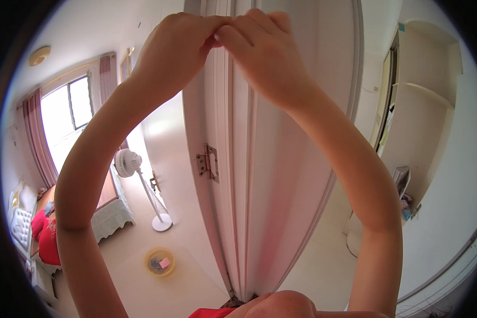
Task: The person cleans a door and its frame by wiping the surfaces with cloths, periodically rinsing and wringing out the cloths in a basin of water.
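Both of my arms are raised, and the hands meet at the top of the view in front of a white door frame (222,119). My left hand (175,51) has its thumb stretched toward the right hand, its other fingers mostly hidden behind it. My right hand (266,55) is bent at the knuckles, with its thumb tip against the left thumb and fingers. Whether anything small is pinched between them, I cannot tell. Below the hands, a metal hinge (208,163) joins the frame to an opened white door (165,159).
On the left is a bedroom with a white pedestal fan (161,222), a yellow basin (160,248) on the floor, a bed (107,220) and a window (79,101). A built-in shelf unit (421,119) stands in a space on the right.
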A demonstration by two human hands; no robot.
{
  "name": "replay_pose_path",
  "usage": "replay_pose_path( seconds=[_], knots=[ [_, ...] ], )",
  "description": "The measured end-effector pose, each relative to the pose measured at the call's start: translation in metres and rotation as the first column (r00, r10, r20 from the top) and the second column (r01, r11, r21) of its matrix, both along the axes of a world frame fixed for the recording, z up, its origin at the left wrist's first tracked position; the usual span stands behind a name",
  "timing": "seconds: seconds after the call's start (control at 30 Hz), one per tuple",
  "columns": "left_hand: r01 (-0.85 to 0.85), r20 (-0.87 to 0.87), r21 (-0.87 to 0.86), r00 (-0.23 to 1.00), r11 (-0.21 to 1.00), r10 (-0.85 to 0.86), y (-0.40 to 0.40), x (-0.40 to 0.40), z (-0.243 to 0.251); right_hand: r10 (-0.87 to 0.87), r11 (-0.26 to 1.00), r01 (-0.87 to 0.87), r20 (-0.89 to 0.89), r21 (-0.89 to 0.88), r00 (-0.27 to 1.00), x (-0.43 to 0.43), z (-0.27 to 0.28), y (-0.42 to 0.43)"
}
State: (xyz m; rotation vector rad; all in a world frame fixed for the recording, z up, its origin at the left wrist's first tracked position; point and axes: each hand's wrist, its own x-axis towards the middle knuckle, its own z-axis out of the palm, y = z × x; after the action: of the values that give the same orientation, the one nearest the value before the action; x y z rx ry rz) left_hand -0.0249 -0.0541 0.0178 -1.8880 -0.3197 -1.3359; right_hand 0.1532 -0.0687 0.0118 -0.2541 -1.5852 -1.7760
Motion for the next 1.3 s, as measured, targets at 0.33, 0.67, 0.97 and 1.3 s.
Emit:
replay_pose_path(
  seconds=[0.33, 0.67, 0.97, 1.3],
  knots=[
    [0.098, 0.174, 0.143, 0.977, 0.985, -0.122, 0.018, 0.041, 0.113, 0.273, 0.845, -0.395, -0.344, -0.360, 0.898, 0.020, -0.103, 0.000],
    [-0.395, 0.326, 0.351, 0.901, 0.849, 0.285, 0.024, 0.062, 0.129, 0.452, 0.529, -0.657, -0.476, -0.537, 0.754, 0.041, -0.170, -0.012],
    [-0.606, 0.153, 0.594, 0.731, 0.529, 0.665, 0.009, 0.044, 0.112, 0.444, 0.372, -0.744, -0.597, -0.555, 0.668, 0.045, -0.184, -0.019],
    [-0.329, 0.106, -0.028, 0.938, 0.944, 0.330, 0.036, -0.131, -0.096, 0.506, 0.034, -0.722, -0.611, -0.691, 0.609, -0.055, -0.305, -0.016]
  ],
)
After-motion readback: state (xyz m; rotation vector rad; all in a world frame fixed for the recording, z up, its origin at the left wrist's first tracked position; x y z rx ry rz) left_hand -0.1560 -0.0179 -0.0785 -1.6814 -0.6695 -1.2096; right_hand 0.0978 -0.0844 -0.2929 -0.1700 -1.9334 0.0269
